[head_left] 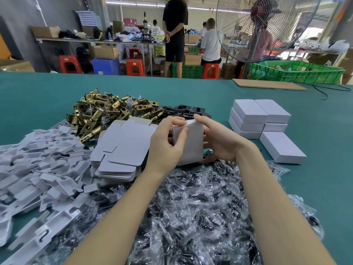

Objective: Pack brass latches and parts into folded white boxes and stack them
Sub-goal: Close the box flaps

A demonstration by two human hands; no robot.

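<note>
I hold a white folded box (192, 144) upright above the table between both hands. My left hand (166, 142) grips its left side, fingers curled over the top edge. My right hand (219, 139) grips its right side, with fingertips on the top flap. Brass latches (107, 111) lie heaped at the back left. A stack of flat unfolded box blanks (122, 148) sits just left of my left hand. Closed white boxes (257, 117) are stacked at the right, and one more box (282, 147) lies alone in front of them.
White card inserts (38, 159) cover the left of the green table (315, 131). Clear bags of black parts (191, 207) spread under my forearms. Black plates (187, 109) lie behind the box. A fan (263, 25), green crate (296, 71) and people stand beyond.
</note>
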